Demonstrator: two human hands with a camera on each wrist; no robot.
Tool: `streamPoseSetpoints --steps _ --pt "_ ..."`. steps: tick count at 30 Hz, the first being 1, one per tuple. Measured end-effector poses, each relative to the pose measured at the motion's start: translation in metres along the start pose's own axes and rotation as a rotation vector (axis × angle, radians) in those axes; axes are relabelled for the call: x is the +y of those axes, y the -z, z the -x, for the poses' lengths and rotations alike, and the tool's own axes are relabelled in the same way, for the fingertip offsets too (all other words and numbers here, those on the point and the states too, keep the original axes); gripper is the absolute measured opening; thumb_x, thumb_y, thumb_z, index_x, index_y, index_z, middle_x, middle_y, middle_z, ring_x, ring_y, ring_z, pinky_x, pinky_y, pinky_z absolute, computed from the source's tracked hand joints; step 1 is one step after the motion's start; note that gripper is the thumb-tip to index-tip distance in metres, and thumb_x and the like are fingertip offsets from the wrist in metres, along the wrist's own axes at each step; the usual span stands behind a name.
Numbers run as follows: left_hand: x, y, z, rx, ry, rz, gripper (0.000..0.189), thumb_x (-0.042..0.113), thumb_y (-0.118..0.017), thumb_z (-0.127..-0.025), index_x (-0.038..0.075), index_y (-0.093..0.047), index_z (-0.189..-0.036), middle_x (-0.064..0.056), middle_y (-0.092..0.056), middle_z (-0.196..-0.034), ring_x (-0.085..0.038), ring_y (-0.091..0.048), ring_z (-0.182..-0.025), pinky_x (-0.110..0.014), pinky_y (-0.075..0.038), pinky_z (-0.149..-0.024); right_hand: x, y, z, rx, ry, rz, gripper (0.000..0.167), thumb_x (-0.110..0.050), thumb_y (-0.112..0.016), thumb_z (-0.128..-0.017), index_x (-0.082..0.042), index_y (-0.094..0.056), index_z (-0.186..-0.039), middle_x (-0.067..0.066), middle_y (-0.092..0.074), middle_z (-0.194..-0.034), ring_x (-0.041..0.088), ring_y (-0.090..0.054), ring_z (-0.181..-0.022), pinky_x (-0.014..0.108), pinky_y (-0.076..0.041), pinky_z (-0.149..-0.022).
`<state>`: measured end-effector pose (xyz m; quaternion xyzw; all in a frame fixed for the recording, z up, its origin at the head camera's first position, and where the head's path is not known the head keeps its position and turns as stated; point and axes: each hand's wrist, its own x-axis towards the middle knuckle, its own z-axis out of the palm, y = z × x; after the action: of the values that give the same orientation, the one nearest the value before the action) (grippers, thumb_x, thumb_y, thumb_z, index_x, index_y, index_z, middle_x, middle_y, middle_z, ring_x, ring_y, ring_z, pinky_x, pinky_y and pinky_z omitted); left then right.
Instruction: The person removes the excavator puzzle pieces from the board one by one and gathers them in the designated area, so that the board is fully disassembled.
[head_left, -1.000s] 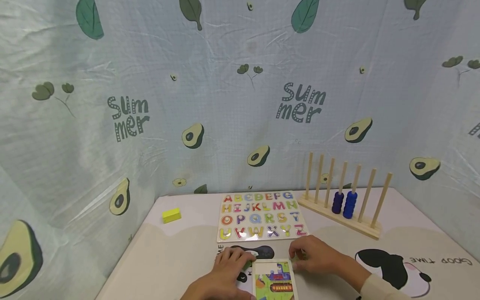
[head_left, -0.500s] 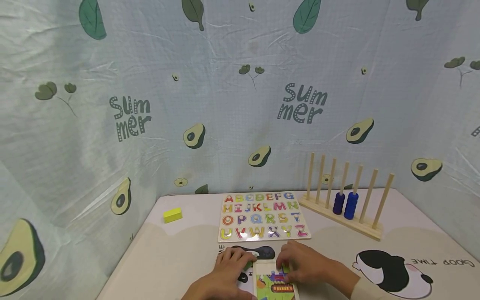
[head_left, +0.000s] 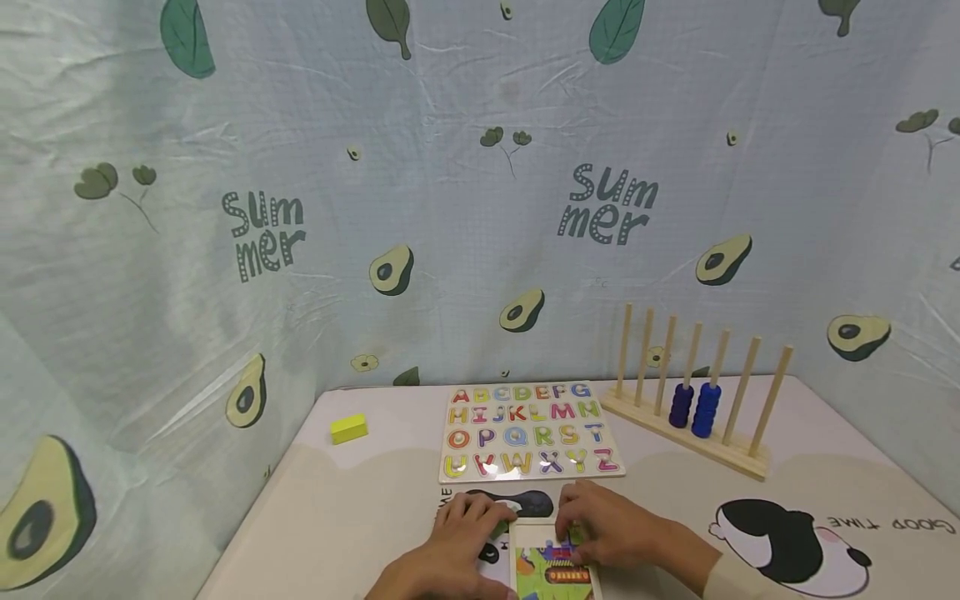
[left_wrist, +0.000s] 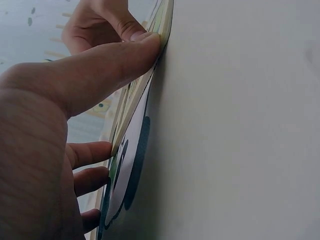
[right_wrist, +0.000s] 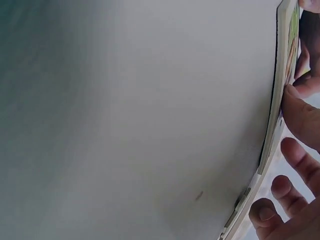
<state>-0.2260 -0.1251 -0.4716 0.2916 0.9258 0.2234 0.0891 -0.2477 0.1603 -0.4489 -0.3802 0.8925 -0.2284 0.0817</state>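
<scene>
Quietly, before an avocado-print cloth [head_left: 435, 200] that closes off the back and sides, a person works at a pale surface [head_left: 360, 500] printed with cartoon figures. A wooden peg stand [head_left: 660, 423] rises at the far right; beside it, near the middle, lies an alphabet board [head_left: 528, 448]. Closer in, both hands meet at a puzzle tray. The left hand [head_left: 453, 550] lies spread, thumb and fingers against the left edge, bracing without clenching; the right hand [head_left: 615, 525], fingers bent, appears to pinch a piece. The puzzle tray [head_left: 534, 535] lies on the surface between them, just nearer than the alphabet board, its near end out of view. A yellow block [head_left: 348, 428] sits well apart, far left. Smallest is the green puzzle piece [head_left: 576, 535], mostly covered, in the tray's far right corner. The step in hand looks like fitting or shifting it beside the bare strip; the next move seems to call for light, level pressure with the tray held steady.
</scene>
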Motion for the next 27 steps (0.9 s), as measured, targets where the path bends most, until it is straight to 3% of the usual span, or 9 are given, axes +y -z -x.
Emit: streamPoseSetpoints --steps 6,12,17,21,27 --pt "0.001 0.001 0.001 -0.016 0.009 0.025 0.074 0.065 -0.080 -0.071 0.042 -0.050 -0.134 0.012 -0.046 -0.132 -0.021 -0.034 -0.123 -0.060 -0.030 -0.107 -0.001 -0.001 0.001 0.014 -0.001 -0.012 0.023 -0.027 -0.085 -0.081 -0.036 -0.066 -0.092 -0.020 -0.053 -0.107 0.004 -0.046 -0.101 0.034 -0.046 -0.094" --pt "-0.001 0.001 0.001 -0.017 -0.005 0.053 0.074 0.066 -0.079 -0.071 0.043 -0.049 -0.135 0.011 -0.045 -0.132 -0.022 -0.034 -0.124 -0.062 -0.029 -0.106 0.000 0.000 -0.001 -0.016 -0.026 -0.085 0.026 -0.024 -0.084 -0.083 -0.032 -0.066 -0.099 -0.021 -0.055 -0.099 0.002 -0.049 -0.092 0.029 -0.046 -0.085" --pt "0.000 0.001 0.000 -0.024 0.004 0.046 0.074 0.067 -0.078 -0.072 0.043 -0.049 -0.135 0.011 -0.045 -0.132 -0.023 -0.034 -0.124 -0.062 -0.029 -0.107 0.000 0.002 -0.001 -0.012 -0.088 -0.230 0.030 -0.015 -0.082 -0.086 -0.027 -0.066 -0.108 -0.013 -0.059 -0.097 0.005 -0.053 -0.087 0.026 -0.049 -0.078" --pt "0.001 0.001 0.000 -0.022 0.000 0.035 0.074 0.067 -0.079 -0.072 0.041 -0.050 -0.136 0.009 -0.045 -0.134 -0.024 -0.034 -0.125 -0.063 -0.029 -0.106 0.000 0.006 0.000 0.021 -0.098 -0.317 0.020 -0.010 -0.076 -0.090 -0.021 -0.069 -0.105 -0.008 -0.060 -0.090 0.006 -0.054 -0.081 0.024 -0.048 -0.071" --pt "0.004 0.002 0.002 -0.011 0.000 0.015 0.073 0.064 -0.080 -0.071 0.042 -0.050 -0.134 0.011 -0.045 -0.133 -0.022 -0.034 -0.124 -0.061 -0.030 -0.106 0.004 0.016 0.003 0.067 -0.030 -0.331 0.005 -0.010 -0.071 -0.094 -0.015 -0.071 -0.096 -0.010 -0.062 -0.083 0.003 -0.055 -0.076 0.024 -0.049 -0.069"
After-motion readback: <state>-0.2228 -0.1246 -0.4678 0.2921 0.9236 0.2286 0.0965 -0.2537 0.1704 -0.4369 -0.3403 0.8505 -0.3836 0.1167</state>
